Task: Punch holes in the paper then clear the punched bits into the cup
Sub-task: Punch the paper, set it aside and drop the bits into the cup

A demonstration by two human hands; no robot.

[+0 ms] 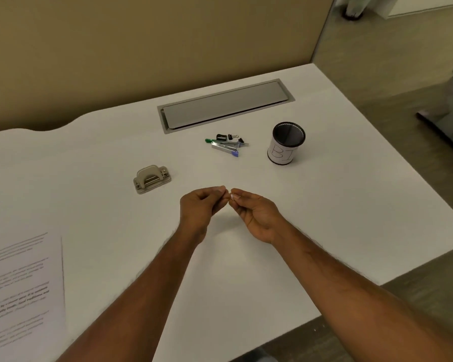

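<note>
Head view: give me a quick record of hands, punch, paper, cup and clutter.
left hand: fingers curled, tips meeting the right hand's over the table
right hand: fingers curled; anything pinched is too small to tell
hole punch: beyond the left hand, untouched
paper: printed sheet, flat, lower left, apart from both hands
cup: upright, far right
clutter: pens and binder clips left of the cup

Left hand and right hand above white desk, fingers curled, fingertips touching; anything pinched between them too small to tell. Beyond left hand, hole punch; beyond right hand, pens and clips and labelled cup. Printed paper outside left forearm.
</note>
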